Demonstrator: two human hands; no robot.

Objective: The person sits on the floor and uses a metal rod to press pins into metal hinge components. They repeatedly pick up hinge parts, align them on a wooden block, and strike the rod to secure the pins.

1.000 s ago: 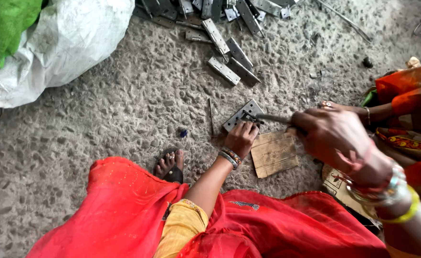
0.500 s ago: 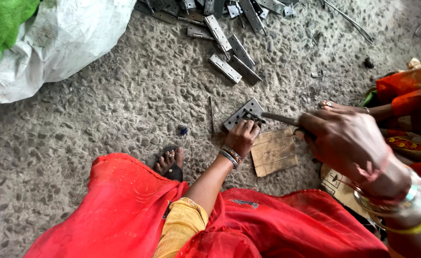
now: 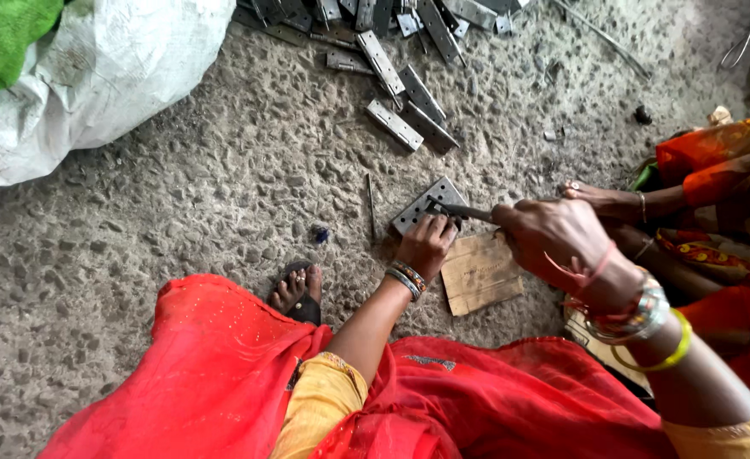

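On the rough pebbled concrete floor (image 3: 179, 221), the person is sitting low, red cloth (image 3: 213, 365) spreading across the lap and one sandalled foot (image 3: 294, 293) showing beside it. The left hand (image 3: 426, 245) is pressing down, fingers together, on a flat grey perforated metal plate (image 3: 422, 204) that is lying on the ground just above a small worn wooden block (image 3: 480, 274). The right hand (image 3: 553, 242) is clamping a thin dark metal tool (image 3: 464, 211), its tip resting at the plate's upper face. Judging by this, the step in hand is working the plate's surface with the tool while the other hand is steadying it; the next move is calling for firm hold and exact tip placement. Beyond, a loose heap of similar grey metal strips (image 3: 400, 51) is lying near the top edge. A white plastic sack (image 3: 111, 85) with green cloth (image 3: 5, 38) is sitting at the upper left. Another person's hand (image 3: 600, 202) is reaching in from the right.
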